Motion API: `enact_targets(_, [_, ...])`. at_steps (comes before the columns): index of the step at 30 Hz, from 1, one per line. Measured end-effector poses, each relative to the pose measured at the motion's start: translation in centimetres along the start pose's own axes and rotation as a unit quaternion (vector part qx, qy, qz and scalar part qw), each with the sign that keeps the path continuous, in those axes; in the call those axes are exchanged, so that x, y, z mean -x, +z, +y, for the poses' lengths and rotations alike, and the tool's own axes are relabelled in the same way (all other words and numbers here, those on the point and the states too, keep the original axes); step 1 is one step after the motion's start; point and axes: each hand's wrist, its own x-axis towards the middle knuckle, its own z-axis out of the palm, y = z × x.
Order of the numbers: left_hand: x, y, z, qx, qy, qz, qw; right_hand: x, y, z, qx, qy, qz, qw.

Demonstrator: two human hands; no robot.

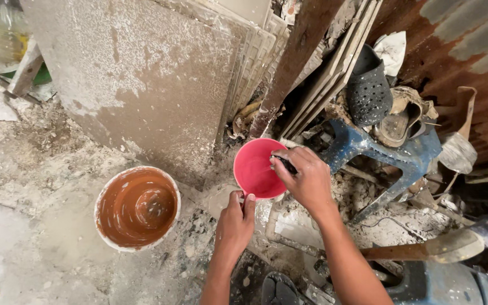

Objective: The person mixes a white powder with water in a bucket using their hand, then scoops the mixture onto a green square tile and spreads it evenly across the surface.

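A small pink bowl (253,168) is tilted up toward me near the middle of the view. My left hand (236,222) grips its lower rim with thumb and fingers. My right hand (307,178) reaches over the bowl's right rim and presses a small dark object (284,164) against the inside; what that object is cannot be made out. Both forearms come up from the bottom edge.
An orange-brown bucket (136,207) with a white rim stands on the dusty floor at left. Large tiles (142,73) lean against the wall behind. A blue plastic stool (393,155) carries a black slotted sandal (368,90). Rubble and a trowel handle (441,245) lie at right.
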Motion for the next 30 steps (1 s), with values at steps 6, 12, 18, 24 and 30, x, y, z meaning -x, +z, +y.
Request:
enact_targets(6, [-0.3,0.8,-0.9,0.011,0.024,0.018,0.999,0.2,0.5,-0.3,0.056,0.004,0.017,0.998])
enact_targets(12, [-0.8,0.3,-0.8,0.001,0.014,-0.011,1.0,0.2,0.0,-0.6,0.04,0.005,0.013,0.999])
enact_targets(18, [-1.4,0.1,-1.1,0.039,0.005,-0.03,0.999,0.3,-0.4,-0.6,0.029,0.014,0.003,0.999])
enact_targets(24, [-1.5,-0.2,-0.5,0.06,0.0,-0.044,0.997,0.5,-0.3,-0.3,0.026,-0.007,0.012,1.0])
enact_targets(30, [-1.3,-0.5,0.4,0.093,-0.083,-0.068,0.99,0.6,-0.2,-0.4,0.058,0.015,-0.002,0.998])
